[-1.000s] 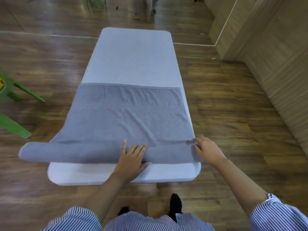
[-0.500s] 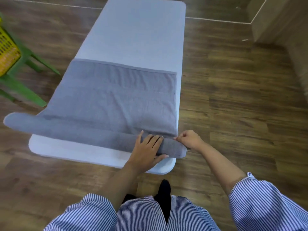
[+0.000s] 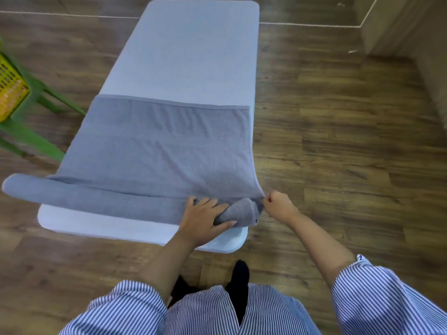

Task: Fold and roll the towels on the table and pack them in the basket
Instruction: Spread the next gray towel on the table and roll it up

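Note:
A grey towel lies flat across the near half of the white table. Its near edge is rolled into a long tube whose left end sticks out past the table's left side. My left hand grips the right part of the roll, fingers over the top and thumb under the bunched end. My right hand pinches the towel's right edge at the table's near right corner. A yellow basket shows at the left border.
The basket rests on a green stool left of the table. Wooden floor surrounds the table, and a wood-panelled wall stands at the far right. The table's far half is bare. My feet stand at its near end.
The view swung left and brought the basket into sight. My left hand went from lying flat on the roll to gripping it, and the roll's right end has bunched up between my hands.

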`<act>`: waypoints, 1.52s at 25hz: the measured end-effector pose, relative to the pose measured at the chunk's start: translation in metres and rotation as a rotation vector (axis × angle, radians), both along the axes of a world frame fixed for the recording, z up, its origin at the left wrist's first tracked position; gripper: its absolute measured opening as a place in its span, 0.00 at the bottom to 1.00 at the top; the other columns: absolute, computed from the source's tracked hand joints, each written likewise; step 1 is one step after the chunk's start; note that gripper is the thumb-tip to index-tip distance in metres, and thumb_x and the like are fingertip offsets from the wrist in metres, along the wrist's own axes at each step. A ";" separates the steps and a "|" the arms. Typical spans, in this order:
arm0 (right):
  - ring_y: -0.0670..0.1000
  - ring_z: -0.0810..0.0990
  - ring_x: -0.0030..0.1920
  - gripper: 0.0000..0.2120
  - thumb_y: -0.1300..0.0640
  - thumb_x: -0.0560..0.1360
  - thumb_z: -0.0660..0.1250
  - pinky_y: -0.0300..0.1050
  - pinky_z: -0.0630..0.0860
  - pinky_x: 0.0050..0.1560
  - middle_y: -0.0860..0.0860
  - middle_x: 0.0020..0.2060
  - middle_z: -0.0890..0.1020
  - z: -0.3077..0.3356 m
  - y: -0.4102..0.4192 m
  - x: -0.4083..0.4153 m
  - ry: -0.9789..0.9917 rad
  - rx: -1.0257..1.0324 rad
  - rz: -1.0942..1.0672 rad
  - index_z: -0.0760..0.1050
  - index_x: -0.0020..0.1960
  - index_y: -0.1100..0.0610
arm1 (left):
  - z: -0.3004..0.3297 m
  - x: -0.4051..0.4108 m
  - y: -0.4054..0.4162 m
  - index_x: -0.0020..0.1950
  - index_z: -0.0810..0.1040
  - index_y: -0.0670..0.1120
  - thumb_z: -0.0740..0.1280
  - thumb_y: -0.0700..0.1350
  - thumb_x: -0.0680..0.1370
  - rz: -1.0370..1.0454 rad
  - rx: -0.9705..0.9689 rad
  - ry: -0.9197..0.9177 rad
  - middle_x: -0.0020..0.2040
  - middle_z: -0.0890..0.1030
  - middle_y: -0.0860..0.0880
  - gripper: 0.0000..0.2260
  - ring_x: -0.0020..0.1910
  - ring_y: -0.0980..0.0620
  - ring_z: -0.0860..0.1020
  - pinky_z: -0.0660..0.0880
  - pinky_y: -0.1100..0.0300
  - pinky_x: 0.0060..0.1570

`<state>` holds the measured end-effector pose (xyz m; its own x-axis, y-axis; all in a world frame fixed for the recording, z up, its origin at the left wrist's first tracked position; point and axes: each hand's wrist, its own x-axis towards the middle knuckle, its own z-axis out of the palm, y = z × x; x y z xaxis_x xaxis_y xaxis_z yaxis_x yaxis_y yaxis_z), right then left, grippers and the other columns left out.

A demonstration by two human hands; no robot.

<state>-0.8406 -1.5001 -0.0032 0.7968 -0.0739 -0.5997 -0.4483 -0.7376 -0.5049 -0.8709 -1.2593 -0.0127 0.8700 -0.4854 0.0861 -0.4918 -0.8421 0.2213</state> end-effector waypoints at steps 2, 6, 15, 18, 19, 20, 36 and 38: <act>0.55 0.76 0.43 0.07 0.59 0.76 0.58 0.43 0.71 0.41 0.57 0.42 0.79 0.000 0.000 -0.003 -0.065 0.036 -0.029 0.71 0.42 0.60 | 0.001 0.002 -0.003 0.54 0.79 0.54 0.57 0.66 0.76 0.019 0.000 0.026 0.42 0.76 0.55 0.21 0.42 0.53 0.75 0.62 0.52 0.47; 0.54 0.72 0.53 0.11 0.64 0.73 0.61 0.46 0.71 0.52 0.55 0.52 0.75 0.013 0.007 -0.029 -0.505 -0.023 0.134 0.72 0.56 0.62 | 0.004 0.001 -0.002 0.55 0.78 0.54 0.53 0.63 0.77 0.022 0.007 0.073 0.42 0.74 0.55 0.20 0.43 0.53 0.74 0.60 0.52 0.47; 0.56 0.72 0.62 0.25 0.56 0.68 0.65 0.52 0.72 0.60 0.54 0.61 0.75 0.014 0.051 -0.063 -0.591 -0.296 0.491 0.70 0.65 0.60 | 0.000 0.002 0.091 0.71 0.69 0.53 0.52 0.61 0.81 -0.104 0.033 -0.051 0.61 0.76 0.53 0.22 0.57 0.52 0.75 0.65 0.49 0.60; 0.57 0.69 0.64 0.29 0.59 0.65 0.68 0.52 0.68 0.65 0.55 0.62 0.74 0.018 0.067 -0.066 -0.511 -0.344 0.465 0.69 0.66 0.62 | 0.003 0.002 0.180 0.73 0.67 0.52 0.50 0.59 0.82 -0.039 0.107 -0.070 0.65 0.74 0.48 0.23 0.63 0.48 0.74 0.64 0.43 0.64; 0.57 0.69 0.65 0.30 0.62 0.65 0.68 0.51 0.68 0.66 0.55 0.63 0.73 0.018 0.072 -0.066 -0.483 -0.365 0.445 0.69 0.66 0.62 | 0.004 0.002 0.212 0.73 0.67 0.51 0.51 0.59 0.81 0.003 0.136 -0.071 0.66 0.73 0.47 0.23 0.65 0.47 0.73 0.63 0.41 0.65; 0.57 0.69 0.65 0.29 0.63 0.65 0.68 0.51 0.68 0.65 0.55 0.63 0.74 0.019 0.077 -0.066 -0.467 -0.384 0.417 0.69 0.66 0.61 | 0.005 0.002 0.242 0.73 0.68 0.50 0.52 0.59 0.80 0.051 0.164 -0.067 0.66 0.73 0.45 0.24 0.67 0.46 0.71 0.62 0.39 0.65; 0.59 0.70 0.63 0.29 0.67 0.64 0.61 0.51 0.60 0.68 0.56 0.59 0.76 0.020 0.115 -0.066 -0.249 -0.592 0.308 0.70 0.65 0.59 | 0.009 0.041 0.381 0.60 0.78 0.43 0.76 0.32 0.61 0.238 0.184 0.047 0.54 0.80 0.42 0.28 0.54 0.41 0.80 0.68 0.31 0.56; 0.59 0.73 0.60 0.27 0.67 0.64 0.61 0.51 0.63 0.66 0.56 0.56 0.78 0.026 0.110 -0.062 -0.226 -0.551 0.265 0.72 0.63 0.59 | 0.011 0.038 0.380 0.57 0.80 0.44 0.73 0.38 0.63 0.219 0.169 0.025 0.47 0.82 0.44 0.22 0.45 0.42 0.82 0.71 0.35 0.52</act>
